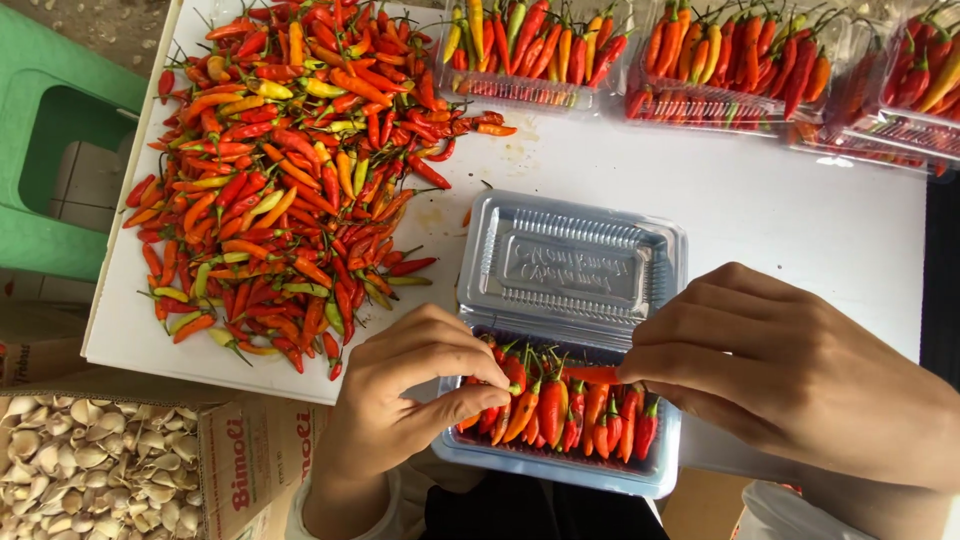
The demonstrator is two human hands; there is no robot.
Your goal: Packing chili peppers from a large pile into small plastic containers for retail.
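Centrally, clear hinged chilli tray, open-lidded.

Red-orange chillies, clear tray, white table

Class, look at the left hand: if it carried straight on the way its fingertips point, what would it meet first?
The left hand points rightward across the clear tray; it would probably first meet the red chili held crosswise, then the right hand. Depth is uncertain.

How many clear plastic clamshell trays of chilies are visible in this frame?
4: one open tray under both hands, and three along the far table edge, at centre, right and far right. More may lie outside the frame.
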